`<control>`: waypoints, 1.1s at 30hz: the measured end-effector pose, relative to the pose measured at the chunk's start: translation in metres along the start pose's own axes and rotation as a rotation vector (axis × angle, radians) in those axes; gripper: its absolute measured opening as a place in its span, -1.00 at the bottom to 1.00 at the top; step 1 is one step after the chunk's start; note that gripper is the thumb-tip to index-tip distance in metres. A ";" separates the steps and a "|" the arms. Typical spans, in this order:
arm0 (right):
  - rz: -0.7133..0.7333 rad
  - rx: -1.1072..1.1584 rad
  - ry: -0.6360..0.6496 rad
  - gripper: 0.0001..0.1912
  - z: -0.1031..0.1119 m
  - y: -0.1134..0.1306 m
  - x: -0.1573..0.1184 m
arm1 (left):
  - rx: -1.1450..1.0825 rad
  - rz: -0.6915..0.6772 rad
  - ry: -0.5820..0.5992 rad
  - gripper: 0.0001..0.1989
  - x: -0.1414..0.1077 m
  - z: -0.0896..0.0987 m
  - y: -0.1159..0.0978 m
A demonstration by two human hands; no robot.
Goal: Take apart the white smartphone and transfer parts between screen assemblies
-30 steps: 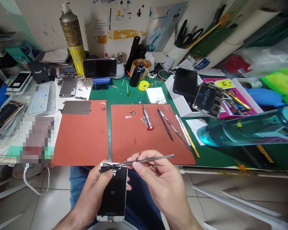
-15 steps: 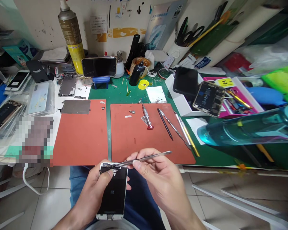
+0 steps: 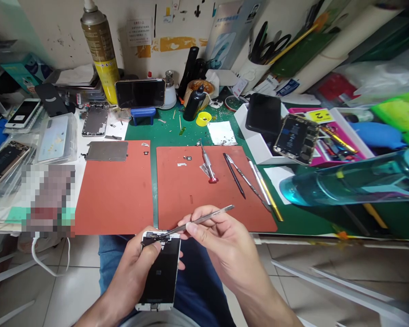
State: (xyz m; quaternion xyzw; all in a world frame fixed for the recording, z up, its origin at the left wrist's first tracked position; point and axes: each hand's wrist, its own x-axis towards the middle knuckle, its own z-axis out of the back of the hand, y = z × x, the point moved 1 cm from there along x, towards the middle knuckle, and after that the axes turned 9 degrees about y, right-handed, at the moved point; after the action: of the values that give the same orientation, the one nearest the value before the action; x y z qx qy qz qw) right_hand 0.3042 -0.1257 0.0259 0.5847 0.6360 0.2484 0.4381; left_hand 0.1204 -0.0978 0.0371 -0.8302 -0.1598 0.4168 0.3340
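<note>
My left hand [image 3: 139, 259] is closed around a white-edged phone screen assembly [image 3: 159, 277], held over my lap with its dark back facing up. The left thumb presses near its top end, where small dark parts and a thin flex cable show. A slim metal pry tool [image 3: 207, 217], perhaps tweezers, is pinched in my right hand [image 3: 221, 240]. Its tip touches the top end of the screen assembly, close to my left thumb. Exactly what lies under the tip is too small to make out.
Two red-brown mats [image 3: 116, 190] lie on the green table. The right one carries a screwdriver [image 3: 208, 165], black tweezers [image 3: 235, 177] and tiny parts. A metal plate [image 3: 107, 151] rests on the left one. A blue bottle [image 3: 354, 177] lies at right; a phone stands on a blue holder [image 3: 143, 116].
The pry tool's rear end has swung slightly left and up, turning steeper, with my right hand shifting a little left. My left hand holds the screen assembly nearly still.
</note>
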 end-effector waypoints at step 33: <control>0.179 -0.712 0.150 -0.83 -0.015 0.017 -0.018 | -0.207 0.069 -0.116 -0.60 0.006 -0.001 -0.001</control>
State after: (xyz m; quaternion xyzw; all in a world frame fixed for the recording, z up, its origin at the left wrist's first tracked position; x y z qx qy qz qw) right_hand 0.2993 -0.1368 0.0519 0.4293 0.4867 0.5335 0.5424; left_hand 0.1253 -0.0942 0.0344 -0.8397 -0.1924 0.4568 0.2218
